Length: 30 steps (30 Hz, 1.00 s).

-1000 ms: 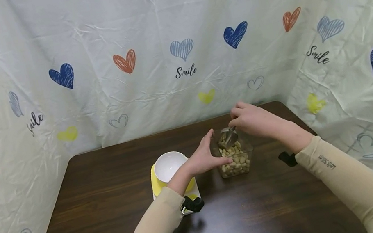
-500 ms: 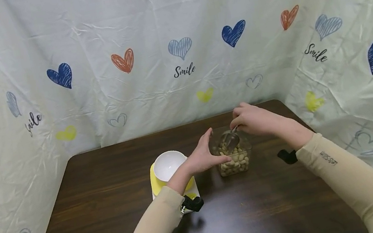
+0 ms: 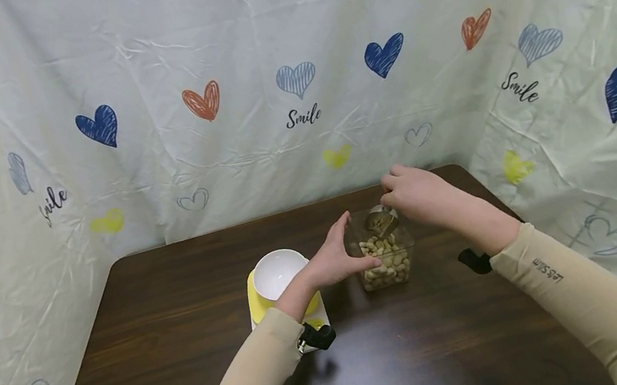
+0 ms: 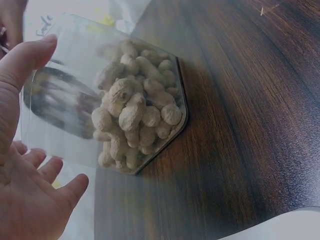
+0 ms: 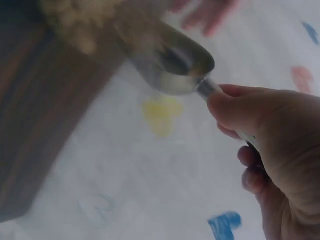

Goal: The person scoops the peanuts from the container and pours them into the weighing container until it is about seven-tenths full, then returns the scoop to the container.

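Observation:
A clear square container (image 3: 407, 246) partly filled with peanuts in shells (image 4: 135, 107) stands on the table. My left hand (image 3: 331, 263) holds it, with the thumb along the near wall and the fingers spread at the left side. Above it, my right hand (image 3: 422, 198) grips the handle of a metal scoop (image 5: 177, 62). In the head view the scoop's pan is inside the container's upper part, tilted over the peanuts. Blur and the plastic wall leave unclear how much the pan carries.
Left of the container, a white bowl (image 3: 281, 273) sits on a yellow and white scale (image 3: 259, 310), partly hidden by my left wrist. The dark wooden table (image 3: 176, 353) ends at a cloth backdrop (image 3: 257, 181) printed with hearts.
Within the container the scoop has turned, and my right hand has risen slightly over the last half second. My left hand keeps its place on the container.

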Motion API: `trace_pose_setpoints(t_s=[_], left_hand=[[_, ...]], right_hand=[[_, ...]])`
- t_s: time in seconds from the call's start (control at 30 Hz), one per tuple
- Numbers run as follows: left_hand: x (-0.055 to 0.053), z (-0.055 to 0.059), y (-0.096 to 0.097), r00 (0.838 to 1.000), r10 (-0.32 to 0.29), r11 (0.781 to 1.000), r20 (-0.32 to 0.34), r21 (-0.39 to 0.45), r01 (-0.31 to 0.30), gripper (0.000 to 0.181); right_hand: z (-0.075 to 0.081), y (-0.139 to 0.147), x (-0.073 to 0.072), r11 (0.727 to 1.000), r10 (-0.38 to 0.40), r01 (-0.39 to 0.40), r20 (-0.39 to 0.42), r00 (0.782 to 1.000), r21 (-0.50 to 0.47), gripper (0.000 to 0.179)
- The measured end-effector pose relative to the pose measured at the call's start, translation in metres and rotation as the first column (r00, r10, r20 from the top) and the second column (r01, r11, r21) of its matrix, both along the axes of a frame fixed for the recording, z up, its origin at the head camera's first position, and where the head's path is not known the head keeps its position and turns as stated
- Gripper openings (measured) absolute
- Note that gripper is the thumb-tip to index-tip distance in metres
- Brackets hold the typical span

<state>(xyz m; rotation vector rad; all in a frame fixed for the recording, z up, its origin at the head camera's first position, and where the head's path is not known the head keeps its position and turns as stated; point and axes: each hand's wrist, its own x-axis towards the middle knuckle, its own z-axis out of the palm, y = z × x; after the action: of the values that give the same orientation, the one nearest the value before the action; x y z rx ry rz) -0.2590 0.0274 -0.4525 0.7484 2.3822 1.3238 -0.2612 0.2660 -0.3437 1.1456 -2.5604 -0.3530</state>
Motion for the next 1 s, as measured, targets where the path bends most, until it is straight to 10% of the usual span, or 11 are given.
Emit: trace_pose_setpoints(t_s=[0.57,0.9,1.0], left_hand=[[0.0,-0.002,0.001,1.0,0.017,1.0,-0.014,0.011,-0.017,0.123],[0.001,-0.003,0.002,1.0,0.025,0.999,-0.015,0.027,-0.025,0.121],[0.002,-0.003,0.002,1.0,0.021,0.999,-0.01,0.035,-0.021,0.122]], right_hand=[[-0.005,-0.004,-0.001,0.992,-0.108,0.12,0.239,0.965,-0.034,0.016],[0.001,0.012,0.0,0.981,-0.115,0.174,0.475,0.872,-0.081,0.015],[-0.006,0.019,0.002,0.974,-0.128,0.201,0.47,0.873,-0.108,0.014]])
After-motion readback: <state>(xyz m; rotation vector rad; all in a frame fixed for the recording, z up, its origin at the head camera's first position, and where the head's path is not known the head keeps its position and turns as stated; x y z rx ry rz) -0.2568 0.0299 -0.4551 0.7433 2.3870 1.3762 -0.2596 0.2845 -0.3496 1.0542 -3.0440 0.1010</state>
